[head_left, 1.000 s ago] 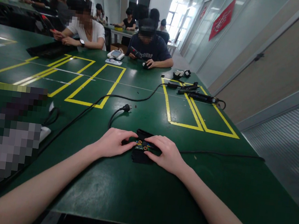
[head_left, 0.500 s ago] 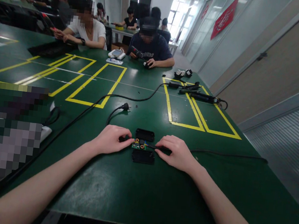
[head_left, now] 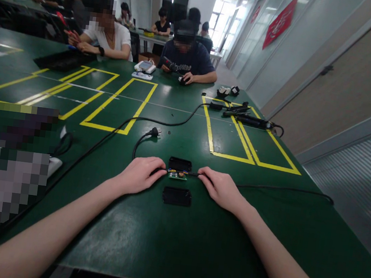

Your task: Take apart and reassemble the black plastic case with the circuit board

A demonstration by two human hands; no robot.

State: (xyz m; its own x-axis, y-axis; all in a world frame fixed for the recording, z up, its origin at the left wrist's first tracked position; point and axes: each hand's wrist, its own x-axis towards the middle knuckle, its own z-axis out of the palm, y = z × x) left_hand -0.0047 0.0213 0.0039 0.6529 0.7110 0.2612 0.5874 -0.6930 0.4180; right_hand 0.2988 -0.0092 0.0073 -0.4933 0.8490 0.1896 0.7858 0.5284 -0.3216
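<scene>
A small green circuit board (head_left: 177,175) with coloured wires and a copper coil is held up between my hands by the black cables at its two ends. My left hand (head_left: 144,173) pinches the cable at the board's left side. On the right, my right hand (head_left: 218,186) is closed on the black power cable (head_left: 284,190), which runs away over the table. One black plastic case half (head_left: 180,163) lies just behind the board, its near edge covered by it. The other case half (head_left: 177,196) lies in front, apart from the board.
A black plug (head_left: 153,132) lies behind my left hand. A long black cord (head_left: 115,131) crosses the green table (head_left: 225,252). Black tools (head_left: 251,120) lie at the back right among yellow tape outlines. Two people (head_left: 190,58) sit across the table, working with their hands.
The board has moved back towards the far case half, and has tilted. Both hands went slightly back with the cables. The near case half stays in front.
</scene>
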